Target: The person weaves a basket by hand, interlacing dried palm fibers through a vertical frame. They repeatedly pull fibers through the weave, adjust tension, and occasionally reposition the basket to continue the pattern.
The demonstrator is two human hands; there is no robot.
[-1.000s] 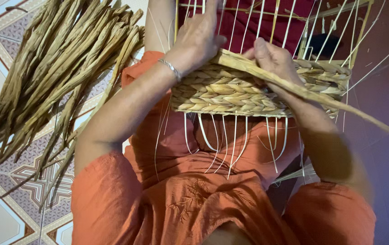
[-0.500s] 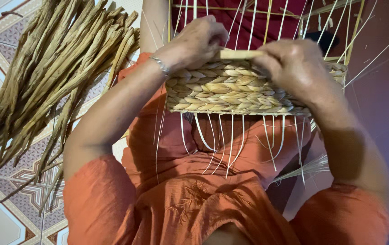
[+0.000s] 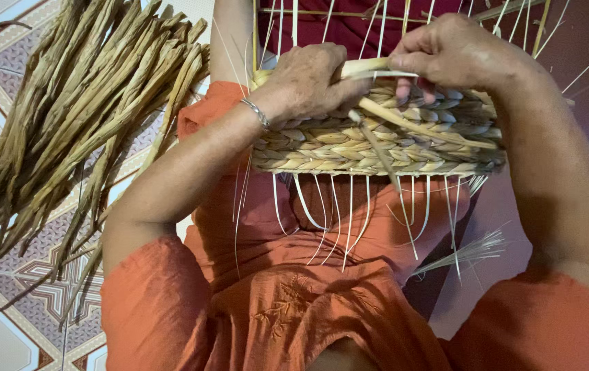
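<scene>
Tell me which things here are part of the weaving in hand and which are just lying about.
In use:
left hand and right hand, both gripping the pale strand
woven band
thin upright ribs

Lying about:
bundle of dried strands on the patterned tile floor
</scene>
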